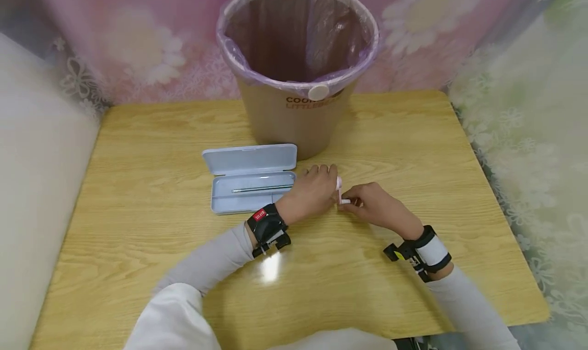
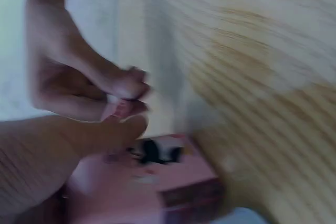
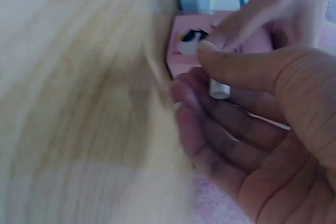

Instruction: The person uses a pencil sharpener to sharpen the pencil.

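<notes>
Gripping: left hand clamped on pink printed box, mostly hidden in head view, beside open pale-blue plastic case | right hand pinching box's small white cylindrical knob | slim teal pencil: right end hidden by left hand | left-wrist view blurred

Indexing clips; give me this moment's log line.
left hand: holds pink printed box | right hand: pinches white cylindrical knob | pale-blue plastic case: open

Tbl: showing lt wood grain.
Bin: standing upright, back ctr.
Case: lying open, lt blue, front-L of bin.
Pink box: sitting nr case, tbl contact unclear.
</notes>
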### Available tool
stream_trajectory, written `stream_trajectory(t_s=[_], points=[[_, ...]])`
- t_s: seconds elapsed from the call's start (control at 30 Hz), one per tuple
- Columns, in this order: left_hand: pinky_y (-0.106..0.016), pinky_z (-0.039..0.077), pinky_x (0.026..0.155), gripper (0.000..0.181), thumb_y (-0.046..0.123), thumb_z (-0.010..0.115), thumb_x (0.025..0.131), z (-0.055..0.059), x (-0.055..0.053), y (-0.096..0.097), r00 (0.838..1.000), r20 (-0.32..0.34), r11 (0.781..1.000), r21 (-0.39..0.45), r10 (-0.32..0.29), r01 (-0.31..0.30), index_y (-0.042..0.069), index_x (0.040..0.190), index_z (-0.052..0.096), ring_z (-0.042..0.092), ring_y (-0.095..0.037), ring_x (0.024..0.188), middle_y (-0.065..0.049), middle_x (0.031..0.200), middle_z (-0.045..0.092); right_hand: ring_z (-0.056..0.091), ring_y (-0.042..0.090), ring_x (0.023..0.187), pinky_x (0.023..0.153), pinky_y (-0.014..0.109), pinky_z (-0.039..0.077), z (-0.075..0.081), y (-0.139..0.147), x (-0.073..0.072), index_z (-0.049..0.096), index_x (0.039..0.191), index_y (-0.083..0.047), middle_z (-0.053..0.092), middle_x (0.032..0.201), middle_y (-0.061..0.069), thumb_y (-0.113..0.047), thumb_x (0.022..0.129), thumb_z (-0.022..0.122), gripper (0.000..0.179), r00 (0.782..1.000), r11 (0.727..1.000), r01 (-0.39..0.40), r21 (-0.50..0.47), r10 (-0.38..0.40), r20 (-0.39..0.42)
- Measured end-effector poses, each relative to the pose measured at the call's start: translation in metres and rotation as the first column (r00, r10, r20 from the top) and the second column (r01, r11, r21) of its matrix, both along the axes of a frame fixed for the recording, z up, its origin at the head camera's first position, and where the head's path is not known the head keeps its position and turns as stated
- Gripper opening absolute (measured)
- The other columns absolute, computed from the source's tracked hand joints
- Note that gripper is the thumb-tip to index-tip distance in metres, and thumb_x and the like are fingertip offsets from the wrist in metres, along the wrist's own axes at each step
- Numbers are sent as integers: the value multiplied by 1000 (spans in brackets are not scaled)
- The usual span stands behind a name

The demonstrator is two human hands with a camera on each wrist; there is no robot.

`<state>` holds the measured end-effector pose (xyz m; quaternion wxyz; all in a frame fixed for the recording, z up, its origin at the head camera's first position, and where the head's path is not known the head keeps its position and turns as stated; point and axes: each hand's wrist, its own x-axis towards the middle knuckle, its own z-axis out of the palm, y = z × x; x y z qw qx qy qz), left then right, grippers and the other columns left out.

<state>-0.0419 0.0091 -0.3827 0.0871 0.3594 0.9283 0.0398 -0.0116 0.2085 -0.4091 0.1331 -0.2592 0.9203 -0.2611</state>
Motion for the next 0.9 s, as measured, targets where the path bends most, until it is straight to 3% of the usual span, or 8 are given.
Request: stream_trajectory(t_s=[0.13,0.23,0.37,0.43,0.57,0.7,0.77,0.9], points=[[-39,56,81,36,34,67,97,-11,-3,0,999,-49,1000,1,10,-9,4,112,56,66,-24,100,-9,104,66,48,0,65,61,22,44,2,1,2,76,94,-9,67,80,-4,-12,96,70,6,995,997,-59,-54,54,-89],[-37,54,76,31,33,65,97,-16,-2,-2,991,-126,999,-3,-47,47,7,110,56,65,-21,95,-6,101,65,48,-2,64,60,22,45,13,7,-3,76,97,-11,68,80,-6,-8,95,70,7,979,990,-75,-121,50,-197],[-37,54,77,29,32,62,99,-16,1,0,983,-171,997,6,-70,72,7,112,55,64,-20,95,-5,102,65,49,-1,63,58,22,44,27,15,-24,78,104,-14,68,80,-9,-9,96,69,13,964,981,-80,-178,31,-263],[-37,54,78,32,34,65,98,-17,3,2,986,-162,999,14,-47,50,7,113,55,64,-20,97,-5,104,65,51,0,63,57,22,43,26,18,-37,79,107,-12,67,78,-7,-11,98,67,15,975,980,-84,-182,43,-218],[-38,55,82,43,36,70,95,-23,7,4,988,-151,999,6,-30,31,6,123,55,65,-19,102,-4,111,67,54,3,67,61,24,45,7,23,-56,79,110,-12,69,82,-1,-15,101,63,19,996,984,-70,-163,61,-63],[-35,54,80,44,37,70,95,-29,9,3,990,-139,999,22,-22,25,6,122,55,64,-19,100,-5,110,67,54,3,73,69,25,47,-22,24,-65,77,114,-9,69,90,0,-11,103,58,22,992,989,-84,-121,95,86],[-34,54,78,43,38,72,93,-29,7,3,991,-131,999,37,-5,10,6,117,56,65,-19,98,-5,107,67,55,5,76,72,26,48,-34,22,-66,76,115,-6,70,93,0,-8,102,59,22,991,989,-112,-101,119,63],[-34,53,80,41,37,73,91,-25,-2,2,994,-103,998,56,45,-39,6,112,56,64,-20,95,-5,102,66,58,9,75,71,32,51,-40,16,-65,76,108,-1,70,90,4,-2,99,61,18,986,988,-137,-64,130,-104]])
